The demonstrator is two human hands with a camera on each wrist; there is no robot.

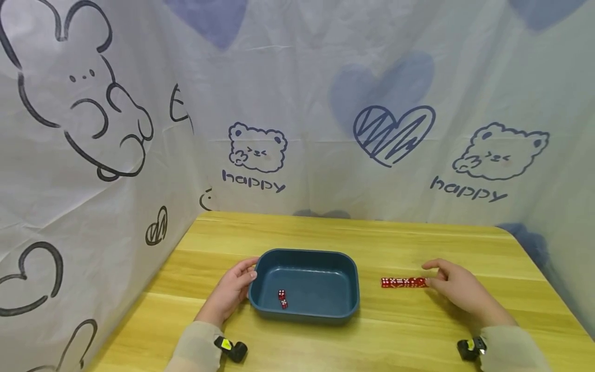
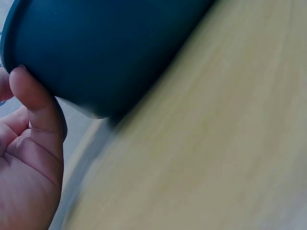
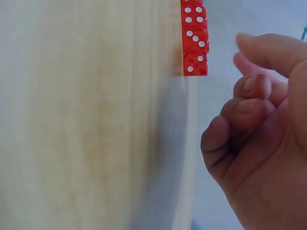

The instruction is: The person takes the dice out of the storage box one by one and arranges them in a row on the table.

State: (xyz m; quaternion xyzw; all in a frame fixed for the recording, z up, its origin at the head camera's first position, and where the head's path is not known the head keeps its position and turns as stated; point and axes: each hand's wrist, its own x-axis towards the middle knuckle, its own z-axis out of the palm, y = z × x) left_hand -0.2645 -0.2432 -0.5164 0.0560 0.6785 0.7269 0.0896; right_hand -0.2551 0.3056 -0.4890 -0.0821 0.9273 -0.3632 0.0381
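Note:
A dark blue-green tray [image 1: 304, 310] stands on the table, with two red dice [image 1: 282, 299] inside near its left front. My left hand [image 1: 232, 289] holds the tray's left end; the left wrist view shows the thumb [image 2: 38, 103] against its rim. To the right of the tray lies a straight row of several red dice [image 1: 403, 282] with white dots. Close to the row's right end is my right hand [image 1: 457, 289]. Its index finger and thumb are apart with nothing between them, while the other fingers [image 3: 244, 112] bend loosely inward.
The yellow wood-grain table [image 1: 395, 341] carries the tray and dice. White cloth walls [image 1: 307, 93] with printed hearts and bears rise behind it and along both sides. A small black wrist camera [image 1: 232, 350] sits on the left sleeve, another [image 1: 470, 349] on the right.

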